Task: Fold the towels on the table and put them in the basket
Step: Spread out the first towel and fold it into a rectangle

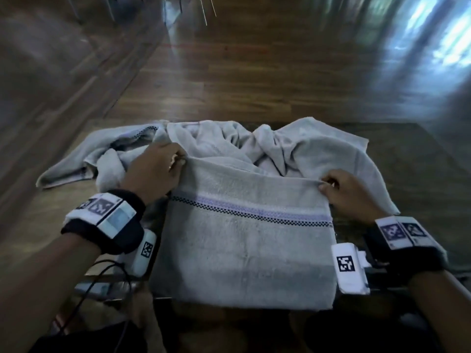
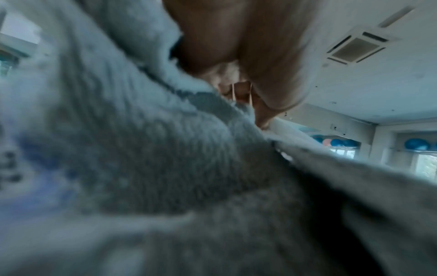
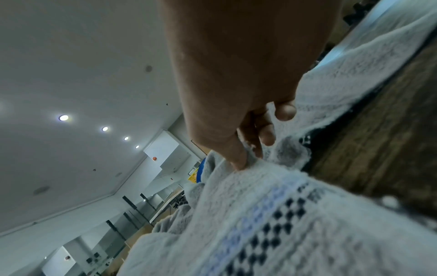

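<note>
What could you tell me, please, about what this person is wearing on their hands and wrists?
Both hands are bare, with no sleeves showing. The left wrist carries a black band with white blocks bearing square black-and-white coded markers, and a thin black cable trails beneath it. The right wrist wears a matching black band with similar marker blocks.

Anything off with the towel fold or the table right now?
Nothing damaged. The striped towel hangs over the table's near edge, each top corner pinched by the left hand and right hand; the other towels lie crumpled behind.
</note>
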`<state>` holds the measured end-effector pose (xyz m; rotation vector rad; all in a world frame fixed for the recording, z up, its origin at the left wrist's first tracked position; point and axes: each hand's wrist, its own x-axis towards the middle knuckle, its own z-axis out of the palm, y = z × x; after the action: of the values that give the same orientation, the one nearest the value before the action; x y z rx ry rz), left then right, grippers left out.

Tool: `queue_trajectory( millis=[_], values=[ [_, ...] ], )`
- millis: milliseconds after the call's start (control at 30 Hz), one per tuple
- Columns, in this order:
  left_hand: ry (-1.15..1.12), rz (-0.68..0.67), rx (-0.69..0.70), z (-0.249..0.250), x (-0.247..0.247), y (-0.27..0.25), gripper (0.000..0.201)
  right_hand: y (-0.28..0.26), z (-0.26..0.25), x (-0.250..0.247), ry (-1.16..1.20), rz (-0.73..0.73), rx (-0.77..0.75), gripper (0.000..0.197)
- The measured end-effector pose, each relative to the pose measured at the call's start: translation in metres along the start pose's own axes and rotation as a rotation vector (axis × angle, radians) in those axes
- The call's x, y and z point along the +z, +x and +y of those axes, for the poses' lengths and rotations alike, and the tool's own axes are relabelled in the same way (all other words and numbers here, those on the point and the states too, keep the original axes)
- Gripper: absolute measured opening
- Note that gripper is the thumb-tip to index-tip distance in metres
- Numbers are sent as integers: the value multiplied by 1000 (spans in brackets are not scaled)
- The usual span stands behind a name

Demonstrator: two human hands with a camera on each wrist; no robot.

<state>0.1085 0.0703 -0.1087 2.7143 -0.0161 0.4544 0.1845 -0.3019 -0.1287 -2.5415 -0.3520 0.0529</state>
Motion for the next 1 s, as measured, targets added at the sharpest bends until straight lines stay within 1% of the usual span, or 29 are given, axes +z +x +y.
queue_trajectory(
  millis=[133, 200, 233, 300, 400, 433, 500, 600, 667, 733, 767, 833, 900, 933, 1000],
  values=[
    [-14, -117, 3, -2, 13, 15, 7, 9, -1, 9, -140, -46, -118, 14],
    [-29, -195, -31, -3, 19, 20, 4, 12, -1, 15, -224, -92, -127, 12],
    [-29, -240, -59, -3, 22, 21, 4, 12, -1, 17, -262, -106, -129, 14],
    [-14, -300, -96, -5, 26, 23, 5, 13, -2, 19, -302, -111, -129, 16],
    [-31, -286, -105, -5, 28, 23, 8, 13, -7, 14, -291, -128, -149, 11],
    [-48, -277, -103, -5, 28, 22, 10, 13, -6, 12, -279, -135, -143, 12],
    [-67, -268, -95, -6, 27, 22, 12, 12, -2, 9, -260, -131, -114, 21],
    [-77, -274, -77, -8, 24, 21, 10, 8, 3, 5, -191, -123, -55, 21],
    [-124, -236, -80, -7, 16, 19, 8, 6, 1, 2, -140, -127, -33, 19],
    [-178, -177, -83, -4, 3, 14, 14, 1, -5, -7, -143, -102, -32, 12],
    [-192, -159, -67, -2, -6, 11, 17, -4, -9, -14, -151, -85, -43, 15],
    [-187, -190, 13, 4, -26, 0, 15, -20, -16, -32, -141, -83, -63, 20],
    [-157, -266, 127, 10, -47, -17, 11, -43, -23, -52, -124, -99, -90, 12],
    [-147, -288, 162, 12, -57, -26, 12, -56, -27, -61, -112, -95, -110, 9],
    [-156, -316, 151, 16, -73, -44, 14, -80, -33, -76, -91, -78, -141, 9]
  ],
)
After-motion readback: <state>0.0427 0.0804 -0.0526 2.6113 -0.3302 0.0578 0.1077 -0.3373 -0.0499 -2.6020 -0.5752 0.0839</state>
